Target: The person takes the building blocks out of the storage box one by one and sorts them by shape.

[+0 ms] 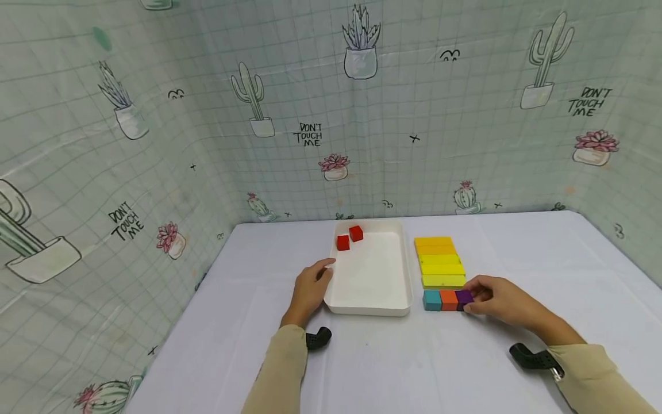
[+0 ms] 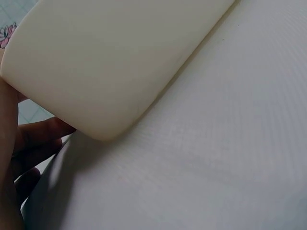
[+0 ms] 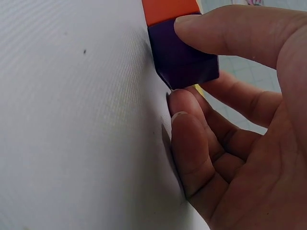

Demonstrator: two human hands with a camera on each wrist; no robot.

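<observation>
A white tray [image 1: 369,270] lies on the table with two red cubes [image 1: 343,242] in its far left corner. At the tray's left side, my left hand [image 1: 308,287] rests with thumb and index finger touching the rim; the tray wall [image 2: 110,62] fills the upper part of the left wrist view. My right hand [image 1: 499,299] pinches a purple cube [image 3: 184,52] between thumb and fingers. That cube ends a row, touching an orange cube [image 1: 449,300], with a teal cube [image 1: 432,301] at the row's left.
Behind the row of cubes, several yellow bars [image 1: 441,269] lie side by side, right of the tray. A white cloth covers the table [image 1: 362,368]. Cactus-printed fabric [image 1: 408,115] hangs behind and to both sides.
</observation>
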